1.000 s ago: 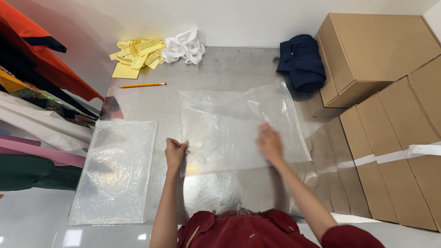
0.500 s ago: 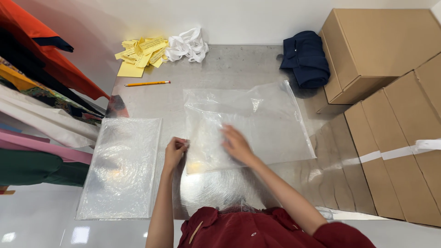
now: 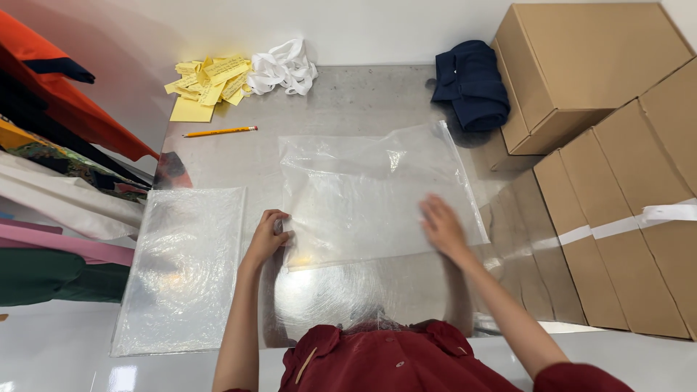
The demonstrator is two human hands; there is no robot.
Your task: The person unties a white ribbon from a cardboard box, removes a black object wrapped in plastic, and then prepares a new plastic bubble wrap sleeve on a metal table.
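The person's head is cut off at the bottom edge, and the clothes at the left edge are only partly seen. Since half a second ago, the right hand (image 3: 441, 226) has been slid from the middle of the clear plastic bag (image 3: 374, 192) to its lower right part, where it is laid flat and open – nothing is gripped. The bag's lower left corner is pinched by the curled fingers of the left hand (image 3: 267, 237). The bag is spread at centre frame on the steel table (image 3: 348, 101); a stack of plastic bags (image 3: 181, 268) lies just to its left.

Clear plastic bag (image 3: 370, 192) flat on the steel table (image 3: 341, 101), slightly rumpled
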